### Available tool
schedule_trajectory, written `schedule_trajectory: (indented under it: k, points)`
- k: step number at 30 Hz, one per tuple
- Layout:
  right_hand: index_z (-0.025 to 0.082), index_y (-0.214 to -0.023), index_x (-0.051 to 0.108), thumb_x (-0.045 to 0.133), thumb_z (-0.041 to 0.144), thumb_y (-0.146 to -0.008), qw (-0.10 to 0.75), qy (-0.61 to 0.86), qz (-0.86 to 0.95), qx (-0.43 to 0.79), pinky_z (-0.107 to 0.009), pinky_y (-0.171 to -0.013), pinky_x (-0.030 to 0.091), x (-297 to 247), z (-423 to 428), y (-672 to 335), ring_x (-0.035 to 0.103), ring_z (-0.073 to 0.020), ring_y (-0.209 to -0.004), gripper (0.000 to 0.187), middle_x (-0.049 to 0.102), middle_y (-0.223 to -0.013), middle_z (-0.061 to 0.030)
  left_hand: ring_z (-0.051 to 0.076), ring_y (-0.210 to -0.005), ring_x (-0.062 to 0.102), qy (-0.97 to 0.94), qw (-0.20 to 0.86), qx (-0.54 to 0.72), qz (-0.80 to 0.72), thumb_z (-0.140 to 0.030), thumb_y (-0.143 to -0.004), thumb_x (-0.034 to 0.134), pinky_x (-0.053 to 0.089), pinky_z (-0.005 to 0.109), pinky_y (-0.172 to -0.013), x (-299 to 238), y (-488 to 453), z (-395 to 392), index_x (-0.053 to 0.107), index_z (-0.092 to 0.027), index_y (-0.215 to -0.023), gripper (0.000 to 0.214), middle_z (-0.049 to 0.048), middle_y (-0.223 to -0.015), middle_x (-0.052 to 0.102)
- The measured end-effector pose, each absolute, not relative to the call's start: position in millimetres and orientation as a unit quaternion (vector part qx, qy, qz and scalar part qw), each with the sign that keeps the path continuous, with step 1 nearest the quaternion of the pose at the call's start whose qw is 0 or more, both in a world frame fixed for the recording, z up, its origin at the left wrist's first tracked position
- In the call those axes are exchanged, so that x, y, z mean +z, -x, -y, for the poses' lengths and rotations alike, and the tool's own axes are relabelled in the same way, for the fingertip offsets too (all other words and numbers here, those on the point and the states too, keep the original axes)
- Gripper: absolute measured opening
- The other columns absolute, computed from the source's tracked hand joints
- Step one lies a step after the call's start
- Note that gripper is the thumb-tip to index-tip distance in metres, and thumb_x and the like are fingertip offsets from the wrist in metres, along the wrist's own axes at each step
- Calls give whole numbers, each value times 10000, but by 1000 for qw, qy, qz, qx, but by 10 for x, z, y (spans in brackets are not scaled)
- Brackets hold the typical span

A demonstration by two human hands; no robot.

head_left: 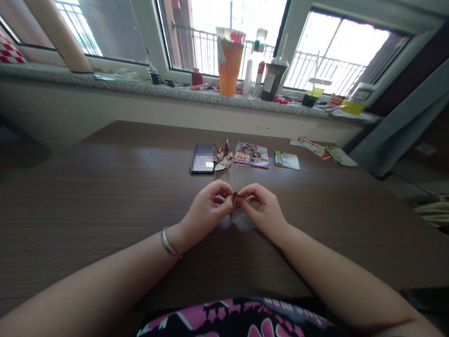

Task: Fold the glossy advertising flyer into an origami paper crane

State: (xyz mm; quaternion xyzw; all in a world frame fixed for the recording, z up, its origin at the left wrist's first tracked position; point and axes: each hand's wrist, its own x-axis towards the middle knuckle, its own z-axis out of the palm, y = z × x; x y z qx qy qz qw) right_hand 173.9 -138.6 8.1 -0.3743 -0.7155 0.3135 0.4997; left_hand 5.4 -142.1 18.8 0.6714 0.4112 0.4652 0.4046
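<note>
My left hand (pixel 206 210) and my right hand (pixel 263 208) meet over the middle of a dark wooden table (pixel 105 196). Both pinch a small folded piece of printed paper (pixel 235 207), red and white, held upright between the fingertips just above the tabletop. A silver bangle (pixel 167 242) circles my left wrist. Farther back lies a finished folded paper figure (pixel 223 157) beside a phone (pixel 203 159).
Printed leaflets (pixel 251 155) and a green-white card (pixel 286 160) lie behind the hands, more paper scraps (pixel 312 146) at the far right. The window sill holds an orange cup (pixel 229 63), a dark drink cup (pixel 272 77), bottles and small items. A grey curtain (pixel 396 131) hangs at right.
</note>
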Motion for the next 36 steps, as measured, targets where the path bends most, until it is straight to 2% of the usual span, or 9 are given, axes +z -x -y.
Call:
schedule_trajectory:
  k: [7, 13, 19, 29, 36]
  points:
    - [214, -765, 571, 607, 146, -759, 469, 360, 761, 266, -233, -618, 505, 150, 1413, -1734, 566, -113, -694, 77, 589, -756, 15, 104, -727, 546, -727, 343, 451, -387, -161, -771, 532, 492, 219, -663, 200, -62, 1435, 543, -172, -764, 17, -6, -799, 541]
    - [214, -721, 527, 552, 106, -723, 463, 343, 771, 271, -229, -619, 490, 187, 1416, -1733, 542, -116, -697, 111, 551, -732, 21, 122, -765, 545, -758, 332, 434, -356, -188, -833, 512, 482, 235, -682, 198, -37, 1422, 554, -174, -794, 59, 6, -804, 547]
    - [209, -750, 552, 574, 137, -737, 458, 348, 764, 292, -233, -641, 497, 112, 1378, -1755, 556, -116, -714, 76, 565, -751, 18, 110, -732, 544, -742, 377, 431, -348, -187, -818, 524, 477, 217, -641, 197, -40, 1401, 538, -168, -780, 45, 0, -793, 535]
    - [194, -778, 561, 570, 190, -731, 435, 401, 718, 366, -216, -580, 486, 34, 1280, -1760, 564, -88, -602, 48, 595, -744, 24, 99, -678, 549, -718, 444, 395, -362, -256, -822, 567, 489, 206, -606, 54, -30, 1295, 539, -168, -821, 93, -17, -760, 547]
    - [190, -795, 542, 590, 214, -738, 382, 423, 710, 414, -225, -602, 468, -70, 1204, -1793, 555, -96, -617, 78, 583, -738, 32, 119, -713, 576, -711, 458, 368, -387, -233, -793, 574, 477, 225, -626, -20, -5, 1236, 546, -164, -863, 102, -6, -784, 594]
